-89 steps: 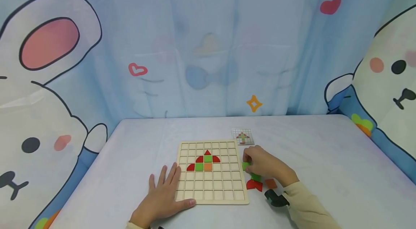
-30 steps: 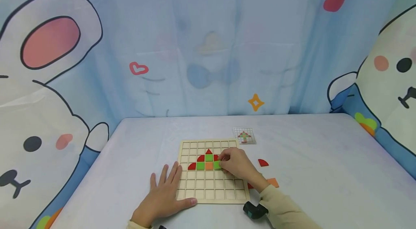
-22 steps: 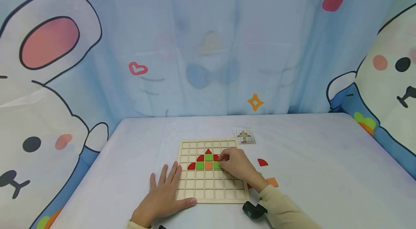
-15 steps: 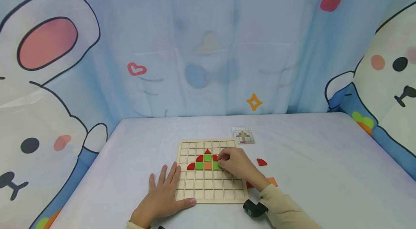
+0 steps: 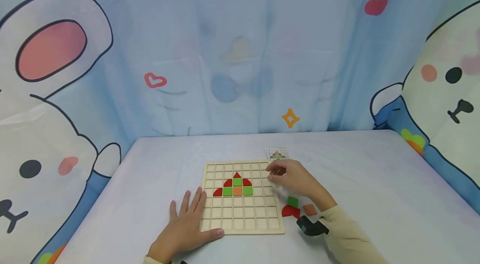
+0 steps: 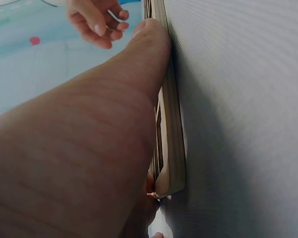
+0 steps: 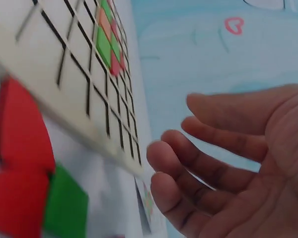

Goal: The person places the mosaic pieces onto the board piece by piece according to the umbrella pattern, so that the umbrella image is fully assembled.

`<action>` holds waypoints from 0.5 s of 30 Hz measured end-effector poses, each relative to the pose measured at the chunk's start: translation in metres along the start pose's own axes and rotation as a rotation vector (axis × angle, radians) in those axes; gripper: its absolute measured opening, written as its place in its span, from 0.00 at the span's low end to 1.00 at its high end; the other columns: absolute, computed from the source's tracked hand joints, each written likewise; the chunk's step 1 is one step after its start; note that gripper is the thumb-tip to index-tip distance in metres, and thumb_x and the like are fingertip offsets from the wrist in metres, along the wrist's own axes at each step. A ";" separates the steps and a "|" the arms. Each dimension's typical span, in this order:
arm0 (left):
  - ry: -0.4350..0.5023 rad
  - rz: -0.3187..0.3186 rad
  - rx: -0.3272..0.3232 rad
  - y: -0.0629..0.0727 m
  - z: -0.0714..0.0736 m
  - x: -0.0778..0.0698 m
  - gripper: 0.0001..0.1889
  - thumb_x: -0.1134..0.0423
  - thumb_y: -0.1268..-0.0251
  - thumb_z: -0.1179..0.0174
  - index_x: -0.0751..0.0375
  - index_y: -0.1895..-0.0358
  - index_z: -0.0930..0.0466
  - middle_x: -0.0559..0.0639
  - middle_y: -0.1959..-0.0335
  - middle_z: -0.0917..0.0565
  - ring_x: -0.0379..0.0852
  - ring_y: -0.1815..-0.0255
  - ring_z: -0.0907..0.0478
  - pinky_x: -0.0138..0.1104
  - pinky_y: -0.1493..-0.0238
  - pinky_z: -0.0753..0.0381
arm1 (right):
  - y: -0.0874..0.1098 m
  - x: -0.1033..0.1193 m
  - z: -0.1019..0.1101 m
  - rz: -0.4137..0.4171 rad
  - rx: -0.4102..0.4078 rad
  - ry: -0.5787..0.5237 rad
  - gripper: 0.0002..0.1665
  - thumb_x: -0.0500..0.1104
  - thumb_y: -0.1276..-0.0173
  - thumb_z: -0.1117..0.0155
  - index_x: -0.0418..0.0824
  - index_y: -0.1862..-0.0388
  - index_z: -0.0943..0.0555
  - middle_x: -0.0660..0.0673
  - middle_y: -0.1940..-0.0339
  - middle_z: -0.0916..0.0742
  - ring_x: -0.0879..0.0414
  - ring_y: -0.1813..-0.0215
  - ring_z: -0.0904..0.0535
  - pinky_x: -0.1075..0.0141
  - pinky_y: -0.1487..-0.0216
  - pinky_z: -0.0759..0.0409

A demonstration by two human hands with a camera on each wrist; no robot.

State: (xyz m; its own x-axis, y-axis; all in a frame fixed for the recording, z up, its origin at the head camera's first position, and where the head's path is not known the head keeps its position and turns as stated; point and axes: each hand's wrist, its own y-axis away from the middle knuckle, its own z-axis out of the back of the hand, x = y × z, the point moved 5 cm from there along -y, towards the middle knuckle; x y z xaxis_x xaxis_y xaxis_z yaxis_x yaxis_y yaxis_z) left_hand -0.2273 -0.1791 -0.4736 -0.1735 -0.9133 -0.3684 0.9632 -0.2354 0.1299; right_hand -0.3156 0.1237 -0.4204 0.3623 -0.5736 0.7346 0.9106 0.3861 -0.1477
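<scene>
Grip apart—right hand (image 5: 294, 177) loosely curved, left hand (image 5: 186, 227) splayed against a gridded wooden board (image 5: 241, 215).

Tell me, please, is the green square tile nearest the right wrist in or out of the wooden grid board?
Out: the green square tile lies on the white cloth, right of the wooden grid board.
</scene>
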 end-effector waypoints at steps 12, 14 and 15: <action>0.012 -0.019 -0.001 0.003 0.003 -0.001 0.65 0.22 0.41 0.35 0.66 0.14 0.47 0.61 0.12 0.50 0.71 0.14 0.60 0.76 0.27 0.68 | 0.010 -0.029 0.031 -0.084 0.081 0.119 0.12 0.35 0.29 0.27 0.32 0.50 0.15 0.48 0.62 0.16 0.52 0.59 0.23 0.58 0.60 0.19; 0.016 -0.018 -0.003 0.002 0.003 -0.001 0.65 0.22 0.41 0.35 0.67 0.14 0.46 0.61 0.12 0.49 0.71 0.14 0.60 0.76 0.27 0.67 | 0.012 -0.033 0.034 -0.117 0.107 0.135 0.11 0.35 0.31 0.26 0.33 0.53 0.16 0.47 0.65 0.17 0.52 0.62 0.23 0.58 0.62 0.20; 0.018 -0.018 -0.003 0.002 0.003 -0.001 0.65 0.22 0.41 0.35 0.67 0.14 0.46 0.61 0.12 0.49 0.71 0.14 0.60 0.76 0.27 0.67 | 0.013 -0.035 0.035 -0.130 0.117 0.145 0.10 0.35 0.32 0.25 0.33 0.54 0.16 0.47 0.66 0.18 0.52 0.64 0.23 0.59 0.63 0.21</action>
State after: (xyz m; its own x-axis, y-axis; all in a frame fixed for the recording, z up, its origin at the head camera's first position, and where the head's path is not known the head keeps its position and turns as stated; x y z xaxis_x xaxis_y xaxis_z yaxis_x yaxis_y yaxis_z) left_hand -0.2256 -0.1799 -0.4707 -0.1868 -0.9028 -0.3874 0.9607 -0.2503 0.1201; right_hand -0.3238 0.1739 -0.4252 0.2762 -0.7188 0.6380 0.9252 0.3786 0.0261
